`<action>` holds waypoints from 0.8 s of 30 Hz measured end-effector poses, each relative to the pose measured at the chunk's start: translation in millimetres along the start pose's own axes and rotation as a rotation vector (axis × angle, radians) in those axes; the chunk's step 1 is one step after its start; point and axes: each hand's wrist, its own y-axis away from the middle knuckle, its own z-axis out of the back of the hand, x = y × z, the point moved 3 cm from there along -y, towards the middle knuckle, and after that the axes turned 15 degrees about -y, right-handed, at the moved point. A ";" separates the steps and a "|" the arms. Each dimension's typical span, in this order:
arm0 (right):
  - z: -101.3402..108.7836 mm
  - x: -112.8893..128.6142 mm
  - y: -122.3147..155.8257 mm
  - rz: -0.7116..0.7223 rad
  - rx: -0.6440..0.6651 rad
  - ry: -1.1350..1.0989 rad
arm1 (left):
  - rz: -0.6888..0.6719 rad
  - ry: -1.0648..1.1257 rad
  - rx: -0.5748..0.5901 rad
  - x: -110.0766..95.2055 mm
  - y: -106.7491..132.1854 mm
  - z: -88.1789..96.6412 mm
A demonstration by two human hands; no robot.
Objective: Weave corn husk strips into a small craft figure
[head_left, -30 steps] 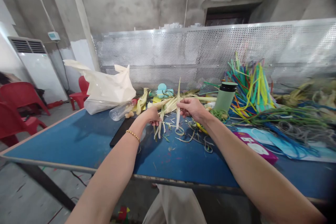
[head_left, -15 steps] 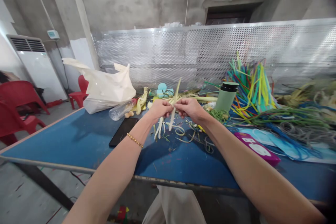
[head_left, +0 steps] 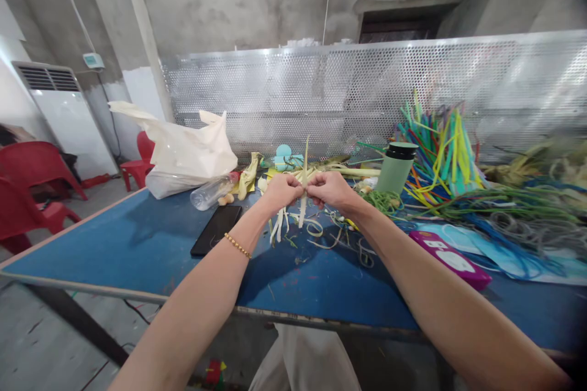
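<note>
Above the blue table both my hands meet on one pale leaf strip that stands nearly upright. My left hand is closed on the strip from the left, a bead bracelet on its wrist. My right hand pinches the same strip from the right. The strip's lower end hangs down between the hands. Several more pale strips and cut scraps lie on the table just under the hands.
A black phone lies left of the hands, with a clear bottle and a white plastic bag beyond. A green flask, a heap of coloured strips and a magenta pack sit right. Red chairs stand left.
My left hand rose from the strips on the table and closed on the strip held by my right hand. The strip tilted a little, then stood upright again between both hands.
</note>
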 end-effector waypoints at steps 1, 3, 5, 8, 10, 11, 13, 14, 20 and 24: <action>-0.2 0.2 0.2 -0.004 -0.005 0.007 | -0.005 -0.010 -0.007 0.4 -0.3 0.0; -0.6 1.2 0.9 -0.003 -0.017 0.029 | -0.013 -0.026 -0.021 0.5 -0.7 0.0; -1.3 2.5 1.6 0.007 -0.023 0.054 | -0.030 -0.050 -0.034 -0.1 -1.0 0.1; -1.9 3.5 2.1 0.021 -0.031 0.070 | -0.050 -0.078 -0.052 -0.6 -1.6 0.1; -1.6 2.9 1.8 0.021 -0.040 0.074 | -0.049 -0.078 -0.053 -0.1 -1.9 -0.2; -1.3 2.3 1.4 0.022 -0.041 0.079 | -0.045 -0.074 -0.051 0.3 -2.0 -0.4; -0.5 0.7 0.2 0.030 -0.033 0.093 | -0.039 -0.069 -0.044 0.8 -1.8 -0.8; 0.0 -0.3 -0.5 0.037 -0.024 0.102 | -0.039 -0.070 -0.039 0.7 -1.5 -0.9; 2.2 -8.2 -4.8 0.065 0.010 0.144 | -0.087 -0.172 -0.045 -4.1 0.2 0.3; 1.5 -9.7 -4.9 0.047 0.019 0.137 | -0.119 -0.227 -0.082 -5.8 -0.4 2.1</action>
